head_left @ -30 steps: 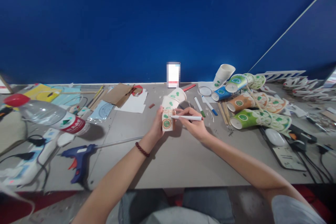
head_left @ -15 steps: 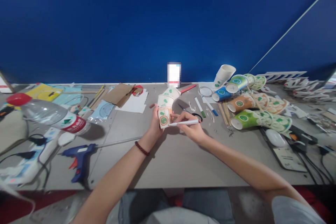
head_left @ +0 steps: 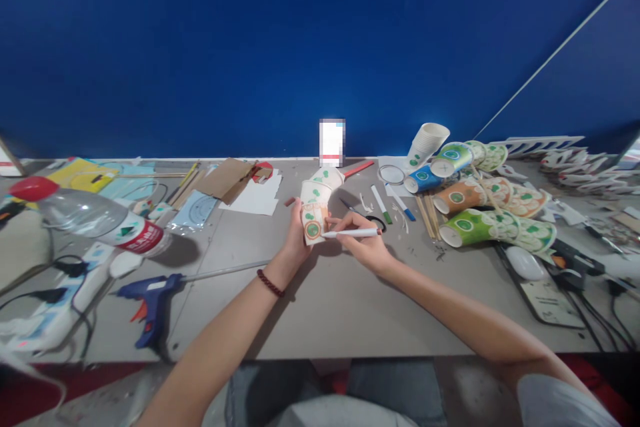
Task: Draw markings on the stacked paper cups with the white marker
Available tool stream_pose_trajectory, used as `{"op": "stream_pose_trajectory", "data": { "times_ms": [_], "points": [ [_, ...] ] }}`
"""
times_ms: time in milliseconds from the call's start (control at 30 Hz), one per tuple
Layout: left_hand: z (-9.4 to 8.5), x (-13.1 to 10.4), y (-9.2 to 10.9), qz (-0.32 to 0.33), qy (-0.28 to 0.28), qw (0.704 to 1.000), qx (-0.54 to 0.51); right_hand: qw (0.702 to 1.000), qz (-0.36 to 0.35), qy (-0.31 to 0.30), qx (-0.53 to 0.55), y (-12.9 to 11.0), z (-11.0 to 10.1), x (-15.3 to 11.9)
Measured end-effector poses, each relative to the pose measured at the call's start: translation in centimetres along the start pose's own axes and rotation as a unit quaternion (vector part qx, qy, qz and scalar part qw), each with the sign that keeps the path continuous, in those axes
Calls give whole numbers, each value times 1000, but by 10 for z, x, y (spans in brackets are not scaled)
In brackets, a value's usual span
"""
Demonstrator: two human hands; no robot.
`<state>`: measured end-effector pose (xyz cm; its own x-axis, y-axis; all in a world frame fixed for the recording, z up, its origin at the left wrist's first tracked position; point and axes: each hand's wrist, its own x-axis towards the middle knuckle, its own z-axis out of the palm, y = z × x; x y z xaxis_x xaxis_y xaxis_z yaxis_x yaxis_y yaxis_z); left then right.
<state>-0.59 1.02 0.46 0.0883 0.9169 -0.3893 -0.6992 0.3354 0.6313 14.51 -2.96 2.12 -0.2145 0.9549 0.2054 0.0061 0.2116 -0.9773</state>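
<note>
Cups [head_left: 315, 196] mid-table [head_left: 330, 313], between near and far edges — left hand [head_left: 298, 233] gripping them, right hand [head_left: 369, 241] pinching marker [head_left: 361, 233], tip by the orange print [head_left: 313, 230]. Colouring step, likely — next stroke calls for steady cups.

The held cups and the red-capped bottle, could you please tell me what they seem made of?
Held cups: probably matte paper, judging by their softly shaded, printed walls; any coating can't be told.
Red-capped bottle: likely clear, glossy plastic, being see-through with bright highlights.
</note>
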Motion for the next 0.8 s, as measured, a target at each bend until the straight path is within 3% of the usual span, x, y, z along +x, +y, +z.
{"op": "stream_pose_trajectory", "data": {
  "times_ms": [467,667,800],
  "points": [
    [-3,1,-2,23,-15,1000,8,1000,1,-8,1,-1,0,0],
    [-4,-1,-1,1,-23,1000,7,999,-3,-36,-3,-1,0,0],
    [-4,2,-3,16,-24,1000,2,1000,-9,-15,2,-1,-2,1]
  ]
}}
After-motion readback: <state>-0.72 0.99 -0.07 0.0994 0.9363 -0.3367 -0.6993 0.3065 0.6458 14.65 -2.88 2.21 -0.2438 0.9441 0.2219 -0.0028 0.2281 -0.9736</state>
